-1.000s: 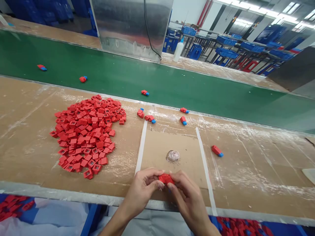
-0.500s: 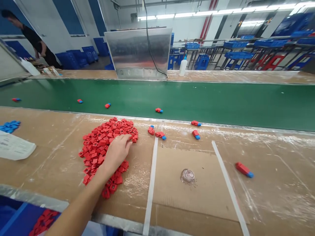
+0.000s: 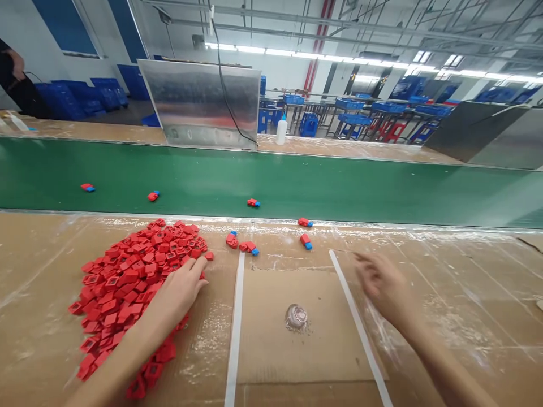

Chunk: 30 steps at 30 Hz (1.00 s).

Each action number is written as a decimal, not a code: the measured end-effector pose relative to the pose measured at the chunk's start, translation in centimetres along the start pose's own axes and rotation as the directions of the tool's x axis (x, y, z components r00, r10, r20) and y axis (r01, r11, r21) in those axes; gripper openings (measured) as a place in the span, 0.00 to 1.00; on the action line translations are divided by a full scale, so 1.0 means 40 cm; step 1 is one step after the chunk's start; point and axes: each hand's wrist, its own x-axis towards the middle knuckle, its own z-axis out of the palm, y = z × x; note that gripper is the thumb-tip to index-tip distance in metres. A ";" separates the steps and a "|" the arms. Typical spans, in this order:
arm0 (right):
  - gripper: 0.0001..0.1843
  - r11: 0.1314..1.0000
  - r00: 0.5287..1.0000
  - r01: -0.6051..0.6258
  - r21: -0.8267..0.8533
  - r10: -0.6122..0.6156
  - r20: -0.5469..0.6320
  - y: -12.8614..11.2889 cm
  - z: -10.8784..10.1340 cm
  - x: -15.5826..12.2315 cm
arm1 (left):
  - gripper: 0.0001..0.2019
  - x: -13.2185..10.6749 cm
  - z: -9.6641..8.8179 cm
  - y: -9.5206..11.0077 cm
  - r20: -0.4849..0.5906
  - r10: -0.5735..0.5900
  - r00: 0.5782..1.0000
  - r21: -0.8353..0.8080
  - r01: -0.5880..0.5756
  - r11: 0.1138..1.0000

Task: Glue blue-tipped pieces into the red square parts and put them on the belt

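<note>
My left hand (image 3: 178,294) lies on the right edge of a heap of small red square parts (image 3: 127,282), fingers stretched flat over them. My right hand (image 3: 382,285) hovers over the cardboard bench right of a white tape strip (image 3: 356,322); it is blurred, fingers spread, nothing seen in it. Between the hands a shiny blob (image 3: 296,316) sits on a cardboard sheet (image 3: 271,350). Several red-and-blue assembled pieces lie near the bench's far edge, among them one (image 3: 249,247) by the heap and another (image 3: 305,240) further right.
A green conveyor belt (image 3: 339,186) runs across behind the bench, carrying red-and-blue pieces (image 3: 153,196). Beyond it stand a metal box (image 3: 199,104) with a black cable and a white bottle (image 3: 280,131). Another person (image 3: 12,73) is at the far left. Blue crates fill the background.
A second ago both hands held a red piece at the near edge. My left hand then reached onto the red heap, and my right hand has now swung out to the right.
</note>
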 end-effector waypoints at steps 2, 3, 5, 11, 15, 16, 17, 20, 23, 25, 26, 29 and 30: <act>0.14 1.000 0.991 0.022 -0.003 -0.022 0.129 -0.031 0.057 0.079 | 0.19 -0.037 -0.023 0.017 -0.066 -0.009 0.998 -0.240 -0.008 0.971; 0.14 1.000 0.986 0.027 -0.006 -0.026 0.167 -0.046 0.092 0.120 | 0.20 -0.060 -0.031 0.028 -0.092 -0.032 0.995 -0.378 -0.006 0.926; 0.12 1.000 0.975 0.016 -0.016 -0.012 0.222 -0.067 0.154 0.191 | 0.18 -0.111 -0.033 0.055 -0.080 -0.096 0.992 -0.631 0.024 0.775; 0.09 0.999 0.943 -0.020 0.028 0.009 0.334 -0.054 0.128 0.215 | 0.17 -0.229 0.088 0.160 0.254 -0.209 0.944 -0.961 0.272 0.058; 0.13 0.988 0.922 -0.013 0.156 -0.048 0.385 -0.086 0.013 0.100 | 0.17 -0.248 0.159 0.242 0.368 -0.124 0.921 -0.908 0.328 -0.261; 0.14 0.979 0.917 -0.012 0.205 -0.071 0.394 -0.105 -0.013 0.064 | 0.16 -0.247 0.169 0.259 0.368 -0.105 0.924 -0.896 0.322 -0.306; 0.15 0.966 0.912 -0.010 0.259 -0.097 0.399 -0.127 -0.034 0.027 | 0.16 -0.245 0.176 0.275 0.363 -0.091 0.927 -0.886 0.313 -0.342; 0.14 0.929 0.915 0.049 0.367 -0.189 0.356 -0.188 -0.072 -0.071 | 0.18 -0.240 0.192 0.306 0.336 -0.075 0.939 -0.876 0.282 -0.391; 0.14 0.949 0.926 0.171 0.266 -0.248 0.286 -0.224 -0.073 -0.131 | 0.20 -0.240 0.202 0.317 0.319 -0.070 0.945 -0.890 0.273 -0.366; 0.15 0.957 0.926 0.223 0.186 -0.268 0.267 -0.233 -0.064 -0.150 | 0.17 -0.244 0.205 0.318 0.311 -0.064 0.948 -0.901 0.273 -0.338; 0.15 0.958 0.924 0.241 0.156 -0.276 0.266 -0.235 -0.059 -0.155 | 0.16 -0.246 0.206 0.318 0.308 -0.062 0.949 -0.904 0.272 -0.330; 0.14 0.956 0.916 0.277 0.097 -0.293 0.272 -0.240 -0.049 -0.160 | 0.15 -0.253 0.207 0.320 0.302 -0.071 0.951 -0.906 0.262 -0.334; 0.13 0.955 0.915 0.284 0.089 -0.298 0.272 -0.242 -0.048 -0.160 | 0.15 -0.254 0.207 0.322 0.299 -0.077 0.951 -0.906 0.258 -0.335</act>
